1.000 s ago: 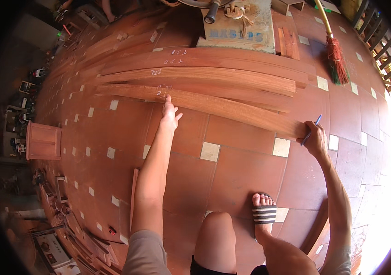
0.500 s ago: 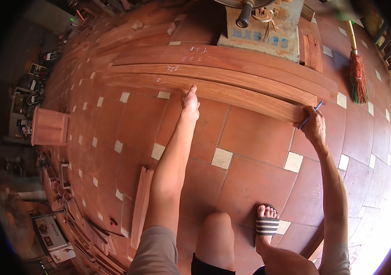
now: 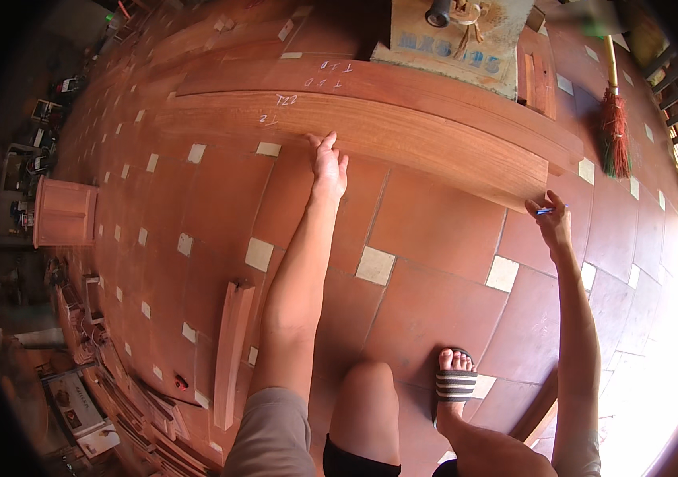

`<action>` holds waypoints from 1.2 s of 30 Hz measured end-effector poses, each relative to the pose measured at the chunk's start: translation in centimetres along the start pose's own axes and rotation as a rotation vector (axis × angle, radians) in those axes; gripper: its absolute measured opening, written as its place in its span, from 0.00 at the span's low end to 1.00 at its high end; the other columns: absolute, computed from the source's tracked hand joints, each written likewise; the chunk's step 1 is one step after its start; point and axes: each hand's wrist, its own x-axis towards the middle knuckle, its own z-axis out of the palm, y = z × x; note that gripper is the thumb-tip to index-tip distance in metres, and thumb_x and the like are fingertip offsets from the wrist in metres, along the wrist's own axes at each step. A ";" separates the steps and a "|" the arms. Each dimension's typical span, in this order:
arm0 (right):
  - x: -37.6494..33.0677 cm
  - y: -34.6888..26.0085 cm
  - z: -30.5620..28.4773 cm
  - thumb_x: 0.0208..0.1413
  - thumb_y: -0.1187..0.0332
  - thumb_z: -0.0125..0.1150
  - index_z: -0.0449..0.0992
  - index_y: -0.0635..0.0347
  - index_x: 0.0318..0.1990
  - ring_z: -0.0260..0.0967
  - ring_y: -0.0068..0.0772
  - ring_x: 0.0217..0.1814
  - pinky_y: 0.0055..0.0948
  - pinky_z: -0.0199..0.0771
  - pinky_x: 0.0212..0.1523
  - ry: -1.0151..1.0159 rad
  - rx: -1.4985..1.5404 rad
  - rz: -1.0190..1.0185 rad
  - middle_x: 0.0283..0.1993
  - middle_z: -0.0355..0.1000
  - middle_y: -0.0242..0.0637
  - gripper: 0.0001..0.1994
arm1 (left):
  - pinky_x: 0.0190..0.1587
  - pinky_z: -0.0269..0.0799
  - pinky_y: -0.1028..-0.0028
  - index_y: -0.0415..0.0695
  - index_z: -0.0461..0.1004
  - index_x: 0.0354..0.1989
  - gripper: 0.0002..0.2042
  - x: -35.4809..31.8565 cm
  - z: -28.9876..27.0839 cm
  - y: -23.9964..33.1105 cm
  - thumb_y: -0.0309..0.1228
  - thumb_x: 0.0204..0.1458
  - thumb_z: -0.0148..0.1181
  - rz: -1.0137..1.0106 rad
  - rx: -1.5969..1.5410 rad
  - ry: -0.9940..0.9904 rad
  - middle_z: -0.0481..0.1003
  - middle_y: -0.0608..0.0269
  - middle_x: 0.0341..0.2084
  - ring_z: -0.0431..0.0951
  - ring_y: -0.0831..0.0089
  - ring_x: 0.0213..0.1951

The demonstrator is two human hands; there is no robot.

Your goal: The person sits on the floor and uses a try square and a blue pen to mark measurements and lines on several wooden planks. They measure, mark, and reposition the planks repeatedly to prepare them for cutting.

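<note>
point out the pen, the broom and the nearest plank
pen (image 3: 544, 211), head view, on the blue barrel showing in the right hand's fingers
broom (image 3: 614, 143), head view, on the red bristles
nearest plank (image 3: 434, 147), head view, on its flat top face

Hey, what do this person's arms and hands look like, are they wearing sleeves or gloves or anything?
Both forearms are bare, with no gloves. No watch or rings are visible on the left hand or right hand. No sleeves show; the arms enter from the lower edge uncovered. Lower down are grey-brown shorts and a black-and-white striped sandal.
</note>
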 end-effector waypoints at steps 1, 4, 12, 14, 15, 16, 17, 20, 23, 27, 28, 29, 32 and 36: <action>-1.2 -0.4 0.5 0.56 0.46 0.81 0.70 0.64 0.75 0.79 0.53 0.66 0.45 0.78 0.66 -0.014 -0.007 0.013 0.68 0.78 0.55 0.45 | 0.83 0.36 0.46 0.68 0.17 0.85 0.57 -0.8 -1.5 0.0 0.45 0.67 0.64 -0.010 -0.021 -0.062 0.28 0.52 0.87 0.31 0.49 0.86; -4.4 -0.8 2.4 0.58 0.46 0.79 0.69 0.63 0.76 0.79 0.50 0.67 0.44 0.78 0.65 -0.050 0.018 0.009 0.69 0.77 0.57 0.45 | 0.82 0.44 0.46 0.66 0.19 0.86 0.55 -2.3 -5.6 0.8 0.51 0.68 0.62 0.043 0.075 -0.112 0.34 0.51 0.87 0.44 0.48 0.85; -13.2 10.8 0.3 0.65 0.38 0.71 0.66 0.63 0.78 0.80 0.43 0.60 0.41 0.80 0.52 -0.106 0.138 0.009 0.67 0.78 0.57 0.45 | 0.73 0.69 0.48 0.43 0.47 0.85 0.44 -25.4 -20.3 -6.1 0.41 0.69 0.67 0.161 0.732 0.048 0.53 0.40 0.82 0.61 0.44 0.79; -14.6 15.4 -0.4 0.65 0.36 0.69 0.66 0.62 0.78 0.80 0.40 0.60 0.41 0.80 0.50 -0.133 0.136 -0.036 0.67 0.79 0.52 0.46 | 0.74 0.69 0.51 0.39 0.56 0.82 0.39 -32.5 -25.2 -7.1 0.38 0.68 0.68 0.226 1.013 0.096 0.60 0.40 0.79 0.66 0.44 0.77; -15.8 17.5 -0.8 0.65 0.36 0.68 0.66 0.60 0.78 0.79 0.41 0.61 0.42 0.79 0.51 -0.132 0.147 -0.026 0.67 0.79 0.51 0.45 | 0.74 0.68 0.53 0.37 0.60 0.80 0.36 -35.3 -27.5 -7.7 0.36 0.67 0.68 0.297 1.091 0.123 0.65 0.39 0.75 0.68 0.44 0.75; -17.1 18.8 -0.5 0.66 0.36 0.68 0.66 0.59 0.78 0.79 0.42 0.61 0.42 0.79 0.52 -0.154 0.165 -0.017 0.68 0.79 0.50 0.45 | 0.75 0.67 0.56 0.36 0.64 0.77 0.34 -38.7 -30.0 -7.8 0.35 0.66 0.68 0.361 1.183 0.168 0.70 0.38 0.72 0.69 0.43 0.74; -17.7 19.4 -0.5 0.67 0.36 0.67 0.65 0.58 0.79 0.79 0.42 0.62 0.43 0.79 0.52 -0.158 0.176 -0.010 0.68 0.78 0.50 0.44 | 0.75 0.66 0.55 0.36 0.64 0.77 0.33 -41.2 -32.0 -8.1 0.34 0.65 0.67 0.337 1.192 0.207 0.70 0.38 0.72 0.70 0.43 0.73; -21.0 17.0 0.3 0.73 0.42 0.63 0.66 0.56 0.78 0.80 0.46 0.59 0.46 0.80 0.51 -0.116 0.164 0.139 0.66 0.79 0.51 0.37 | 0.76 0.66 0.54 0.36 0.65 0.77 0.33 -49.6 -37.1 -8.4 0.32 0.64 0.67 0.223 1.255 0.333 0.70 0.38 0.72 0.70 0.42 0.73; -22.5 14.5 0.5 0.74 0.37 0.55 0.65 0.53 0.79 0.77 0.55 0.66 0.54 0.80 0.59 -0.158 0.237 0.103 0.68 0.77 0.52 0.37 | 0.76 0.65 0.54 0.36 0.66 0.76 0.33 -55.4 -40.9 -9.4 0.31 0.63 0.68 0.106 1.319 0.413 0.69 0.38 0.73 0.69 0.42 0.73; -23.5 10.1 2.9 0.75 0.32 0.48 0.62 0.51 0.81 0.75 0.59 0.69 0.57 0.76 0.65 -0.236 0.253 0.022 0.69 0.77 0.54 0.40 | 0.76 0.64 0.54 0.38 0.66 0.76 0.34 -62.5 -46.3 -11.7 0.32 0.61 0.69 0.050 1.318 0.516 0.67 0.39 0.74 0.67 0.43 0.75; -23.4 9.3 3.2 0.74 0.31 0.47 0.61 0.51 0.81 0.75 0.59 0.70 0.58 0.75 0.66 -0.263 0.263 0.005 0.70 0.76 0.53 0.41 | 0.77 0.64 0.54 0.38 0.66 0.76 0.35 -63.7 -46.7 -12.2 0.32 0.61 0.69 0.046 1.312 0.535 0.66 0.39 0.75 0.67 0.43 0.75; -23.3 8.3 3.6 0.73 0.29 0.46 0.60 0.51 0.81 0.74 0.59 0.70 0.60 0.74 0.67 -0.292 0.273 -0.012 0.71 0.75 0.53 0.42 | 0.77 0.63 0.53 0.39 0.65 0.77 0.36 -65.0 -47.2 -12.7 0.32 0.61 0.70 0.022 1.308 0.544 0.65 0.39 0.76 0.65 0.43 0.76; -24.0 4.3 5.2 0.73 0.26 0.42 0.59 0.51 0.82 0.74 0.58 0.70 0.60 0.70 0.69 -0.364 0.277 -0.082 0.69 0.77 0.49 0.45 | 0.78 0.60 0.50 0.42 0.62 0.79 0.38 -68.8 -48.2 -14.6 0.34 0.60 0.70 -0.052 1.293 0.605 0.60 0.39 0.78 0.61 0.42 0.78; -24.6 -4.4 6.8 0.75 0.32 0.46 0.67 0.56 0.77 0.76 0.50 0.66 0.50 0.75 0.65 -0.465 0.078 -0.334 0.66 0.78 0.46 0.39 | 0.78 0.55 0.42 0.47 0.57 0.82 0.43 -75.8 -50.5 -17.3 0.40 0.60 0.72 -0.167 1.263 0.806 0.52 0.39 0.82 0.55 0.37 0.80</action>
